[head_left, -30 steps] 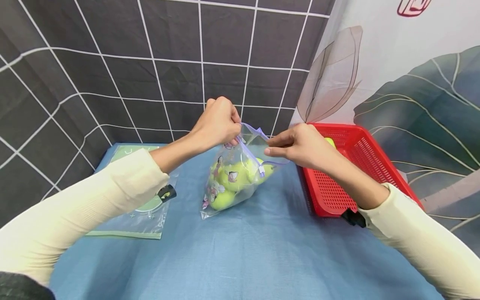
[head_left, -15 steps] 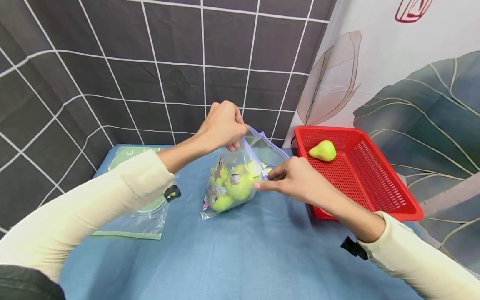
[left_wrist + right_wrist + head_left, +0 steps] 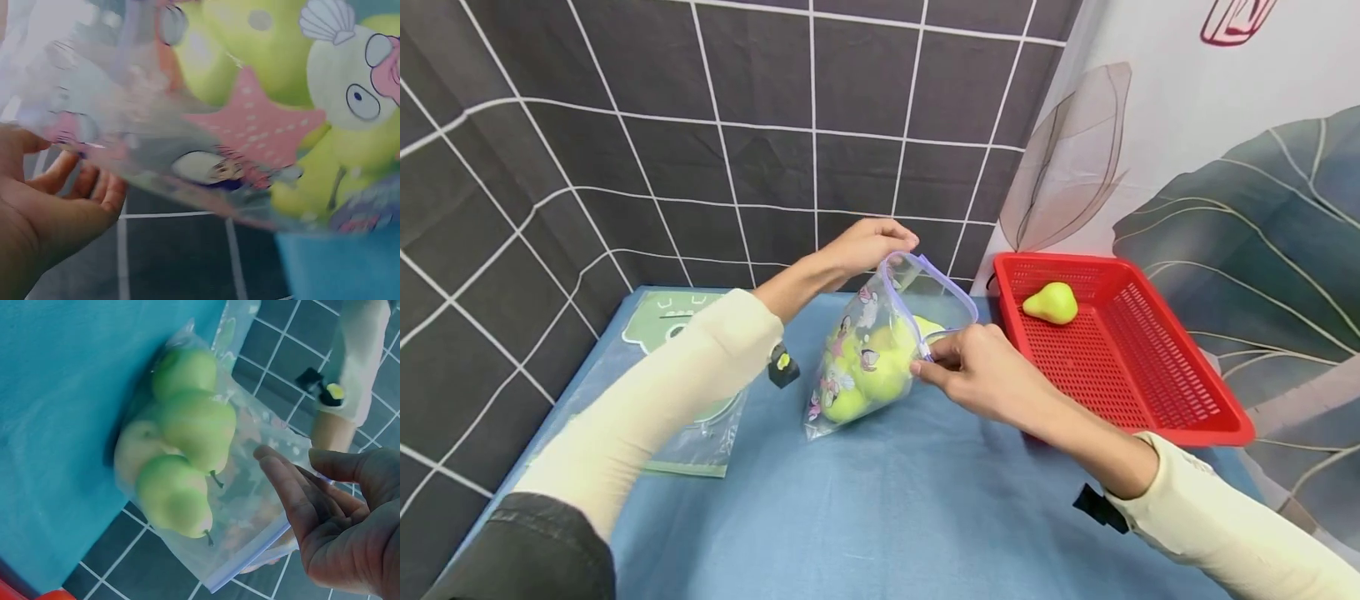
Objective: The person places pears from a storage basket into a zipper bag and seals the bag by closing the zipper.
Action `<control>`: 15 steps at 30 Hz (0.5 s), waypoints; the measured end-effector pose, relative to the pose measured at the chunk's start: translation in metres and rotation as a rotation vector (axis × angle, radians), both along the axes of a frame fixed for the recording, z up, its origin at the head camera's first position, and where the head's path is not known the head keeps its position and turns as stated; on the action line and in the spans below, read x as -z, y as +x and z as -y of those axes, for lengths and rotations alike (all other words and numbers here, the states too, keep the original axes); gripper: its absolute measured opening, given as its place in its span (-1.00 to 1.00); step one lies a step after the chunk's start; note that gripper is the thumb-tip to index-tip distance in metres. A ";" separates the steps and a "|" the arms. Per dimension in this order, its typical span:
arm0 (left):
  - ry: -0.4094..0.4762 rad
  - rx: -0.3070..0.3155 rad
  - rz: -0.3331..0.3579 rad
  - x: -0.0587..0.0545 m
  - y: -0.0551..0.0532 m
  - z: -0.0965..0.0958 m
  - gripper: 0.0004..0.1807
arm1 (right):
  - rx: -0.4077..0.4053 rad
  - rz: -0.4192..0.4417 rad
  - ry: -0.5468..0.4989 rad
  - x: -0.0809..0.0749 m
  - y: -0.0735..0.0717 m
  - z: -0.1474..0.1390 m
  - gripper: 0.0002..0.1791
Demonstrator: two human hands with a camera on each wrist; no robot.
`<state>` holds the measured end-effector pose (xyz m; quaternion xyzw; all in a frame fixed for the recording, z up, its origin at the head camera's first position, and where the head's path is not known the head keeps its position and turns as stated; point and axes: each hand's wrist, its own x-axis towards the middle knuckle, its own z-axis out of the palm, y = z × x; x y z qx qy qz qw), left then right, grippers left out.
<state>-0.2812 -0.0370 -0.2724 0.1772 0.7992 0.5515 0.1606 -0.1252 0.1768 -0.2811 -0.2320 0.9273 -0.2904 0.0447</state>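
Note:
A clear zip bag (image 3: 880, 333) with a purple rim and cartoon prints stands tilted on the blue table, its mouth gaping. Several green pears (image 3: 197, 428) lie inside it. My right hand (image 3: 992, 367) pinches the bag's near rim beside the zip slider, between thumb and fingers. At the far left of the mouth is my left hand (image 3: 868, 246), its fingers loosely bent just behind the rim. In the left wrist view that left hand (image 3: 62, 200) lies against the plastic or close to it; contact is hard to tell.
To the right sits a red plastic basket (image 3: 1150, 367) holding one green pear (image 3: 1051, 303). A flat clear bag with a green print (image 3: 700, 446) lies on the left under my left forearm. A dark grid-patterned cloth (image 3: 760, 167) hangs behind the blue table (image 3: 880, 517).
My right hand moved down along the rim to the slider and grips there. My left hand loosened from the rim and shifted right behind it. The bag's mouth is wider.

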 end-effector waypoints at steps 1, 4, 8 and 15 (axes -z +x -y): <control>0.011 0.019 0.047 0.005 -0.004 -0.001 -0.62 | 0.000 -0.007 -0.001 0.000 0.000 0.000 -0.73; 0.045 0.057 0.162 0.017 -0.012 -0.002 -0.56 | 0.008 -0.013 -0.013 -0.001 0.000 -0.001 -0.76; 0.065 0.034 0.156 0.022 -0.015 0.003 -0.64 | 0.039 0.007 -0.027 -0.004 -0.002 -0.006 -0.83; 0.028 -0.144 0.001 0.027 -0.014 0.020 -0.75 | 0.139 0.114 -0.076 -0.009 -0.010 -0.022 -0.82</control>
